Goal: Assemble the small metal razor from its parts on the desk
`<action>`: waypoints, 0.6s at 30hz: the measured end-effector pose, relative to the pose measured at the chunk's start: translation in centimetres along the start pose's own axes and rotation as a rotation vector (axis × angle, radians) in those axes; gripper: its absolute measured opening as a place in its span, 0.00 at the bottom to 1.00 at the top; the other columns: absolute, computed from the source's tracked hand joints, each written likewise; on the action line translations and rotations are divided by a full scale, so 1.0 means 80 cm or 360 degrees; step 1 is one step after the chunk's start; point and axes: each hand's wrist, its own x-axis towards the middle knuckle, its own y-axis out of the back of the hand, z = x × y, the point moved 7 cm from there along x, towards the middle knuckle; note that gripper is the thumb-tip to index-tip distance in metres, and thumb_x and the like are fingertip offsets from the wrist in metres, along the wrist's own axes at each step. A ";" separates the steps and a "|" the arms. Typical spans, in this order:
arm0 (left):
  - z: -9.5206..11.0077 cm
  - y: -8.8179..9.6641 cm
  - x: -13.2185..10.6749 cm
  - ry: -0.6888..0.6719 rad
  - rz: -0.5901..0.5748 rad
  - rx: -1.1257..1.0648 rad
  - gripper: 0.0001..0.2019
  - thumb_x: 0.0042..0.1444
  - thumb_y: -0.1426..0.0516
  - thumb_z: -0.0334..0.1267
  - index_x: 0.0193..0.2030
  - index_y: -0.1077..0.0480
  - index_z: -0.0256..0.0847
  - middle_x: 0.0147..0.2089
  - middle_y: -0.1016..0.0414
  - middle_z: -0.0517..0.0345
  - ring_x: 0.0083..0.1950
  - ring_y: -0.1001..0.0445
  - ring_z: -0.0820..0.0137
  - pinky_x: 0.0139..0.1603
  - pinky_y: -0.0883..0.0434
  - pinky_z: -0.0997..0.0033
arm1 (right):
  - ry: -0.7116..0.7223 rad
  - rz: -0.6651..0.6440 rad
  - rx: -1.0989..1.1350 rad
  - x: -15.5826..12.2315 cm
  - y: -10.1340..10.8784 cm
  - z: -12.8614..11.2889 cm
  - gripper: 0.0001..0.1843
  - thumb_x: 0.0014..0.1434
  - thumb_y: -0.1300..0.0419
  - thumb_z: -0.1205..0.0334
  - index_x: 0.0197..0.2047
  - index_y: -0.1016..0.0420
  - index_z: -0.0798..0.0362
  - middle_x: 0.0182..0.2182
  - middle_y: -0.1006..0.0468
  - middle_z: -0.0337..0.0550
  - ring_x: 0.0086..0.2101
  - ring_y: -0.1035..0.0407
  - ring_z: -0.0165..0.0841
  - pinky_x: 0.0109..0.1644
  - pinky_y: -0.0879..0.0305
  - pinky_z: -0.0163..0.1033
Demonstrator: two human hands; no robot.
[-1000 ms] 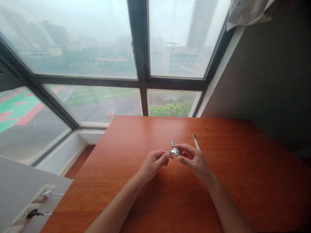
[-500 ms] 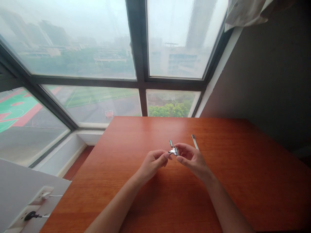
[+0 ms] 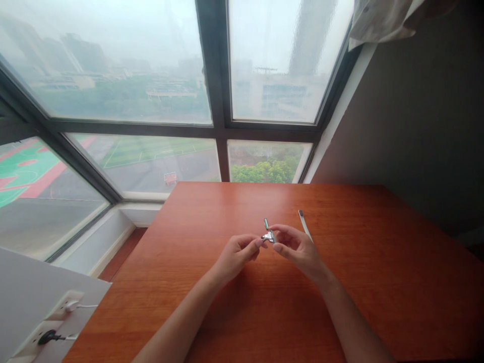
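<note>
Above the middle of the table, my left hand (image 3: 240, 253) pinches the handle of a small silver razor (image 3: 268, 237) between thumb and fingers. My right hand (image 3: 300, 251) has its thumb and fingertips closed on the ends of the razor's blade head, which faces right. Most of the handle is hidden inside my left hand. Just beyond the fingertips, a small dark green-edged piece that looks like a razor cartridge (image 3: 265, 223) is on the table. Behind my right hand lies a thin white toothbrush-like stick (image 3: 304, 225) with a dark tip, its near end partly covered by the hand.
The reddish-brown wooden table (image 3: 212, 206) reaches to the window frame (image 3: 223, 132). A grey wall (image 3: 416, 111) rises on the right. At lower left, a white panel carries sockets with a black plug (image 3: 48, 337) and a white plug (image 3: 71, 305).
Both hands and the razor have shifted very slightly left. The right hand has moved a little, uncovering more of the white stick. The grips stay the same.
</note>
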 end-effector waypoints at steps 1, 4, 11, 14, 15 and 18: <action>0.000 0.001 0.000 -0.0003 0.0003 0.0020 0.22 0.56 0.45 0.53 0.37 0.24 0.31 0.21 0.40 0.62 0.24 0.44 0.76 0.26 0.44 0.76 | 0.0004 -0.0001 -0.0023 0.000 0.001 0.000 0.21 0.54 0.35 0.55 0.50 0.28 0.51 0.28 0.30 0.38 0.29 0.36 0.30 0.32 0.39 0.35; 0.001 0.002 0.000 -0.0009 0.0002 0.0047 0.22 0.56 0.45 0.53 0.37 0.24 0.31 0.22 0.40 0.62 0.24 0.44 0.76 0.26 0.44 0.76 | 0.0009 -0.0002 -0.0073 0.000 0.002 0.001 0.21 0.54 0.36 0.55 0.50 0.28 0.51 0.28 0.31 0.37 0.29 0.36 0.29 0.32 0.39 0.35; -0.005 0.005 0.001 0.0008 -0.0001 0.0099 0.22 0.56 0.45 0.52 0.38 0.24 0.31 0.22 0.40 0.62 0.24 0.44 0.76 0.25 0.44 0.76 | -0.0001 -0.0009 -0.0149 0.000 0.001 -0.002 0.20 0.55 0.36 0.55 0.50 0.28 0.53 0.27 0.32 0.37 0.28 0.38 0.29 0.31 0.40 0.35; -0.009 0.006 0.001 0.0021 -0.0014 0.0143 0.21 0.57 0.45 0.52 0.37 0.24 0.32 0.22 0.40 0.62 0.24 0.44 0.76 0.25 0.44 0.77 | -0.0005 -0.0011 -0.0198 0.000 0.001 -0.003 0.19 0.54 0.36 0.56 0.48 0.28 0.55 0.25 0.33 0.36 0.27 0.39 0.28 0.31 0.41 0.35; -0.010 0.006 0.001 0.0024 -0.0017 0.0148 0.21 0.57 0.45 0.52 0.37 0.24 0.32 0.22 0.40 0.62 0.24 0.44 0.76 0.25 0.45 0.77 | -0.0005 -0.0007 -0.0205 0.000 0.001 -0.003 0.19 0.54 0.36 0.56 0.48 0.28 0.55 0.25 0.33 0.36 0.26 0.39 0.28 0.31 0.41 0.35; -0.011 0.005 0.001 0.0037 -0.0027 0.0111 0.21 0.56 0.45 0.52 0.35 0.25 0.32 0.21 0.41 0.63 0.24 0.45 0.76 0.25 0.46 0.77 | -0.0010 0.0012 -0.0189 0.000 0.001 -0.003 0.19 0.53 0.36 0.57 0.47 0.28 0.55 0.24 0.33 0.35 0.25 0.40 0.28 0.30 0.42 0.34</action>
